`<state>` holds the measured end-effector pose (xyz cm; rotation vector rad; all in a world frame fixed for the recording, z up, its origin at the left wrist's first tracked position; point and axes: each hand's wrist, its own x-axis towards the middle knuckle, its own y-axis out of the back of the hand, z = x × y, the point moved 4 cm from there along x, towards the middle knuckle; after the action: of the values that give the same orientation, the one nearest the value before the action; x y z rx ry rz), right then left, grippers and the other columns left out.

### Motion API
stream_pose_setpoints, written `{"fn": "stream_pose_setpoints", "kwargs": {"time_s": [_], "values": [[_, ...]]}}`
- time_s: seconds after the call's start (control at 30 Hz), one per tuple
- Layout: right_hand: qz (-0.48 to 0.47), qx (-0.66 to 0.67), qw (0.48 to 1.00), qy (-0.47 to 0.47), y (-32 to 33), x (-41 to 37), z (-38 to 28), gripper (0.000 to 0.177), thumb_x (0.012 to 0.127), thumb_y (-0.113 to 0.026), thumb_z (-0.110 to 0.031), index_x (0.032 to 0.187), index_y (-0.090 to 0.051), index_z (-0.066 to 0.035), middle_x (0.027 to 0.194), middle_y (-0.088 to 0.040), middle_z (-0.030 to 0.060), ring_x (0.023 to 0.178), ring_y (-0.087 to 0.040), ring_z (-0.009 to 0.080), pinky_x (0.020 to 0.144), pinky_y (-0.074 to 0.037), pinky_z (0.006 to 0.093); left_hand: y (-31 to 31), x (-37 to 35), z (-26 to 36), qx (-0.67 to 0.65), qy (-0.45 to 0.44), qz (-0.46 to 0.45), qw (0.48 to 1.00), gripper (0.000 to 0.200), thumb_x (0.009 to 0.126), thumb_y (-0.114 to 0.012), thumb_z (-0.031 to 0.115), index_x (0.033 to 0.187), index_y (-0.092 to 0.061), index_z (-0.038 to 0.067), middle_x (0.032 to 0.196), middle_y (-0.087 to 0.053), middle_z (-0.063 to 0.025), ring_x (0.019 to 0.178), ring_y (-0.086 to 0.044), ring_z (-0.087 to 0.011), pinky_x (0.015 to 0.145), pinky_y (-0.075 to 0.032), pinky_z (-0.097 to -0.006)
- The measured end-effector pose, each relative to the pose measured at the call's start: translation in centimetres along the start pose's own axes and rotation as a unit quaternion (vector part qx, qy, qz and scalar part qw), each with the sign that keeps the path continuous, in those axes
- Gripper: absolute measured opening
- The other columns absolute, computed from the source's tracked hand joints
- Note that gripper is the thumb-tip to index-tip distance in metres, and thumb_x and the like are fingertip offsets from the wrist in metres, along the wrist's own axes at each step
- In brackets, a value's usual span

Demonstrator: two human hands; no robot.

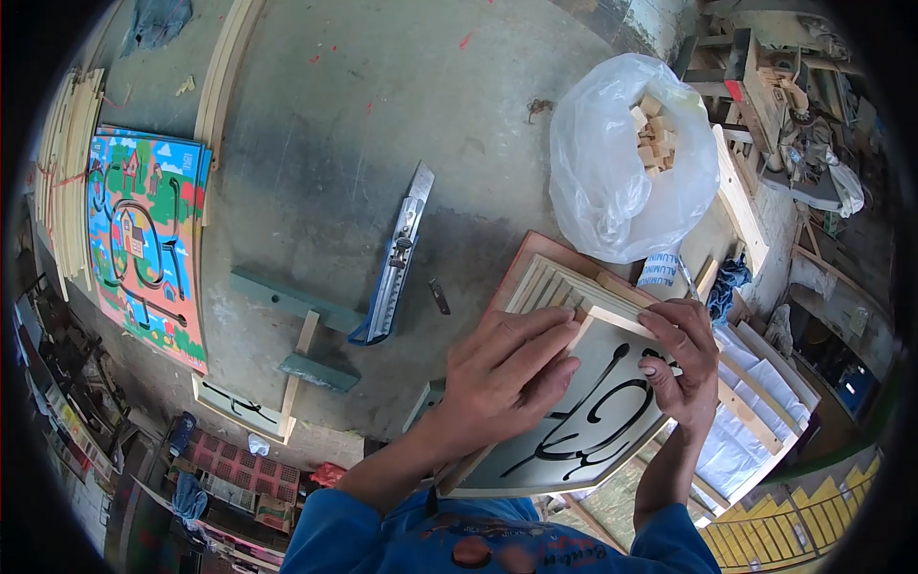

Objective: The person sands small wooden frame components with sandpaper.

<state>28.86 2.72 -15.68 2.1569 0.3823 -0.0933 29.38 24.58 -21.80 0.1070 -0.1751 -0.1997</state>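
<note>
A wood-framed panel with black curved lines on a pale face leans tilted in front of my body. My left hand is closed on its upper left edge, fingers bent over the wooden rim. At the upper right corner, my right hand grips the same frame, its thumb on the panel's front side. Right behind it stands a stack of light wooden frames, partly covered by the panel and my fingers. To the left on the table lies a large utility knife with its blade out, beside a small dark metal piece.
A clear plastic bag of small wooden blocks sits at upper right. Colourful printed sheets and wooden strips lie at left. Green wooden bars rest near the table's front edge, by another framed panel.
</note>
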Motion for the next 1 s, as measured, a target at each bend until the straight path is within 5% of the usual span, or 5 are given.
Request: {"fn": "stream_pose_setpoints", "kwargs": {"time_s": [0.27, 0.8, 1.0], "values": [[0.005, -0.008, 1.000, 0.010, -0.4, 1.1, -0.6, 0.026, 0.079, -0.071, -0.009, 0.105, -0.068, -0.005, 0.104, -0.065, 0.0121, 0.098, -0.059, 0.0324, 0.085, -0.046, 0.0434, 0.0, 0.1, -0.1, -0.010, 0.002, 0.001, 1.000, 0.039, 0.075, -0.076, 0.003, 0.113, -0.067, 0.000, 0.111, -0.068, -0.0155, 0.089, -0.066, -0.0256, 0.074, -0.053, -0.0348], [0.007, -0.004, 1.000, 0.021, -0.4, 1.2, -0.2, 0.028, 0.075, -0.076, -0.010, 0.102, -0.069, -0.006, 0.104, -0.066, 0.0112, 0.100, -0.059, 0.0324, 0.085, -0.046, 0.0437, 0.0, 0.2, -0.4, -0.014, 0.005, -0.004, 1.000, 0.043, 0.075, -0.076, 0.002, 0.117, -0.065, 0.000, 0.111, -0.068, -0.0155, 0.088, -0.066, -0.0256, 0.074, -0.053, -0.0351], [0.023, -0.011, 1.000, -0.002, -0.7, 0.9, -0.3, 0.032, 0.077, -0.076, -0.022, 0.103, -0.069, -0.005, 0.105, -0.066, 0.0123, 0.100, -0.058, 0.0325, 0.087, -0.045, 0.0432, 0.0, 0.2, -0.3, -0.014, 0.006, 0.001, 1.000, 0.045, 0.076, -0.074, 0.001, 0.119, -0.063, -0.002, 0.111, -0.067, -0.0178, 0.087, -0.066, -0.0245, 0.074, -0.053, -0.0338]]}}
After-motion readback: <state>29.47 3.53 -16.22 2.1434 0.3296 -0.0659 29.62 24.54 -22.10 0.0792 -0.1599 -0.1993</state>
